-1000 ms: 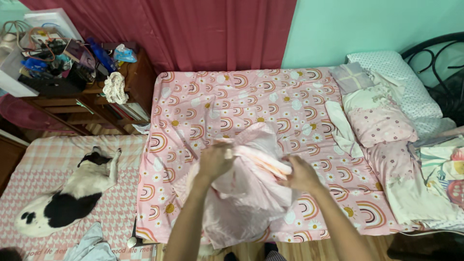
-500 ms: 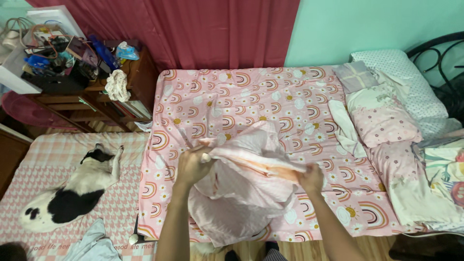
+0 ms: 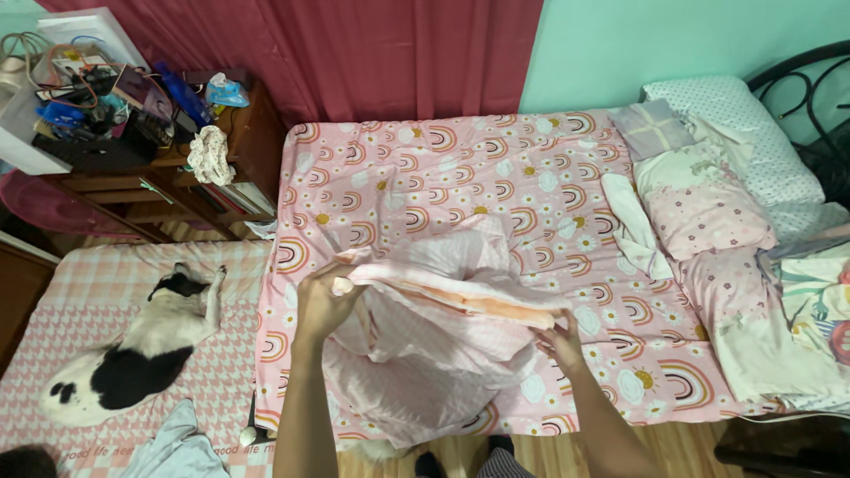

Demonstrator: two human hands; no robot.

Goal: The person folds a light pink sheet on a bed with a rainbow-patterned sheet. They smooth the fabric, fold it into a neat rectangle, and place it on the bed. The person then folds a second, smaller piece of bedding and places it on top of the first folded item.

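Both forearms reach forward from the bottom edge of the view over the near side of the bed with the pink rainbow-and-sun print sheet (image 3: 443,168). The left hand (image 3: 324,301) is raised at the left end of a pale pink crumpled fabric piece with a peach band (image 3: 443,310), its fingers curled tight around a bunched corner. The right hand (image 3: 560,341) sits lower and well apart from the left, palm turned inward, fingers pinched on the fabric's right end where the peach band stops. Between the two hands the upper edge is stretched in a nearly straight line, while the rest of the cloth sags in folds onto the sheet below. At the right of the bed lie pale flowered pillows (image 3: 704,217). On the pink checked mattress (image 3: 53,292) to the left, a black-and-white animal (image 3: 133,354) lies stretched out.
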